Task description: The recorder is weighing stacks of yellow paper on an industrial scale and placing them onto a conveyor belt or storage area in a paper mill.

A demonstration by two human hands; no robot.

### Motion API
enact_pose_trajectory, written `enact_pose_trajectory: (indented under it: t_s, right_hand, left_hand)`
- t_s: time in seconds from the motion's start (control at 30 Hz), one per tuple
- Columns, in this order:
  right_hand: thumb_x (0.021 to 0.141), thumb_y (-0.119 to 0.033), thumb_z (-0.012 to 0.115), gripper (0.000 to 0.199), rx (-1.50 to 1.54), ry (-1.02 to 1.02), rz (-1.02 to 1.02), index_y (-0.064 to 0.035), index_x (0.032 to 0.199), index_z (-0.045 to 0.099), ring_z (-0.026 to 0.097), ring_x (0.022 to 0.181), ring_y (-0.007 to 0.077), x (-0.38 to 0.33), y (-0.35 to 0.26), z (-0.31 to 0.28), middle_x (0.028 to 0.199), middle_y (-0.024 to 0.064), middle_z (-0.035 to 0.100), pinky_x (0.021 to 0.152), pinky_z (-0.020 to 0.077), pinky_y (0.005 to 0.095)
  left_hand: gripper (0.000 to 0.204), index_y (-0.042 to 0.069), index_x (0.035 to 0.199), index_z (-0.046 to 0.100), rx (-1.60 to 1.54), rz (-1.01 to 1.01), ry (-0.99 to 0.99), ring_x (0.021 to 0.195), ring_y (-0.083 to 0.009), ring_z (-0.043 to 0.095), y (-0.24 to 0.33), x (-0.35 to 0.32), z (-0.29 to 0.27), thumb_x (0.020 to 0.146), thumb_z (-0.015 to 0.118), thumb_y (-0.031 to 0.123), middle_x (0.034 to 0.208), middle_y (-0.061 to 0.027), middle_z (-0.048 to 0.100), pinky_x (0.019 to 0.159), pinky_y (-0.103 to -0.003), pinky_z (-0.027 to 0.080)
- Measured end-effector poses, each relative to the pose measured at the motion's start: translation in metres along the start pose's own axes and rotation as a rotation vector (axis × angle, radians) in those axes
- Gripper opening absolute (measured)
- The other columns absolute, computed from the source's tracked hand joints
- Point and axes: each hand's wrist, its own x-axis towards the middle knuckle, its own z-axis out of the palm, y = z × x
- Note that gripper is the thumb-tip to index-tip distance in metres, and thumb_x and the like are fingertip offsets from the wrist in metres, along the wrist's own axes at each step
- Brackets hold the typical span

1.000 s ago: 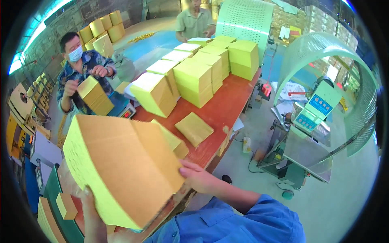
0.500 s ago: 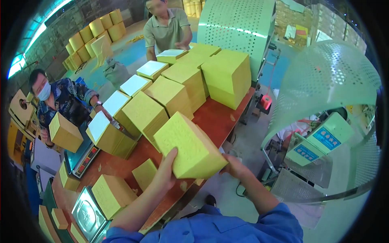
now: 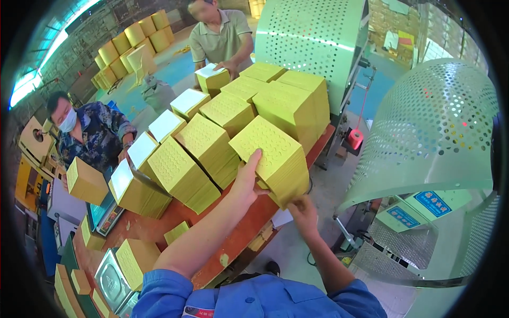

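Above the near right edge of the red table (image 3: 220, 252), a thick block-like stack of yellow paper (image 3: 273, 153) is tilted in my grasp, rows of curved marks on its top. My left hand (image 3: 249, 180) grips its near left side, thumb on top and fingers partly hidden beneath. At the stack's lower corner, my right hand (image 3: 303, 212) is closed, its bent fingers against the paper's edge. Something white and sheet-like (image 3: 282, 218) shows beside that hand; whether the hand touches it is unclear. Similar yellow stacks (image 3: 185, 169) stand just beyond, close together.
White-topped stacks (image 3: 142, 149) line the table's far left side. A scale (image 3: 108, 209) and a metal tray (image 3: 112, 275) are at left. Two co-workers (image 3: 220, 40) stand across the table. Perforated machine covers (image 3: 424, 116) and a pink spool (image 3: 356, 139) are to the right.
The held stack has moved up and right and turned more upright. My right hand has slid to its lower corner. The far co-worker now has both hands at a white-topped stack.
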Motion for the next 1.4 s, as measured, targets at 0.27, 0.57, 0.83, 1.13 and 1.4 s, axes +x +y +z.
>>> enact_pose_trajectory:
  t_s: [0.27,0.57,0.83,1.13,1.4]
  right_hand:
    - [0.082,-0.006,0.067,0.026,-0.041,-0.02,-0.084,-0.0019,0.1,0.049,0.059,0.075,0.0164,0.068,0.006,0.035,0.084,0.0074,0.06,0.069,0.0488,0.0311]
    - [0.084,0.001,0.061,0.025,0.069,-0.027,-0.127,-0.0023,0.106,0.05,0.054,0.075,0.011,0.091,0.017,0.044,0.09,0.004,0.055,0.068,0.0463,0.0255]
    - [0.092,0.0,0.051,0.01,0.161,-0.363,0.103,-0.0007,0.101,0.054,0.059,0.074,0.0143,-0.03,0.002,0.04,0.083,0.0079,0.06,0.068,0.049,0.0277]
    - [0.09,-0.001,0.052,0.018,0.206,-1.309,0.472,0.0024,0.108,0.056,0.062,0.081,0.016,-0.184,-0.038,0.142,0.09,0.01,0.063,0.076,0.0513,0.0298]
    - [0.093,-0.006,0.058,0.023,0.014,-1.952,0.59,0.0021,0.114,0.058,0.061,0.09,0.0134,-0.375,-0.012,0.273,0.097,0.008,0.064,0.082,0.05,0.028]
  left_hand:
    - [0.092,0.016,0.146,0.014,0.028,0.071,0.114,0.13,-0.0414,0.038,0.02,0.056,0.003,0.082,0.064,0.057,0.147,-0.0159,0.031,0.092,-0.075,0.035]
    - [0.095,0.015,0.151,0.02,0.034,0.047,0.104,0.134,-0.0371,0.033,0.031,0.056,0.011,0.081,0.058,0.069,0.15,-0.015,0.026,0.093,-0.072,0.037]
    - [0.075,0.008,0.152,0.018,0.006,-0.231,-0.471,0.126,-0.0299,0.049,-0.064,-0.129,-0.111,0.095,0.058,0.037,0.147,-0.0169,0.039,0.096,-0.043,0.05]
    - [0.044,0.0,0.113,0.065,-0.04,0.037,-0.181,0.107,-0.021,0.061,-0.116,-0.341,-0.251,0.103,0.041,0.035,0.116,-0.0122,0.065,0.098,-0.035,0.047]
    - [0.038,-0.002,0.117,0.061,-0.264,0.389,0.506,0.107,-0.0227,0.063,-0.206,-0.543,-0.365,0.1,0.05,0.03,0.113,-0.0139,0.066,0.093,-0.038,0.049]
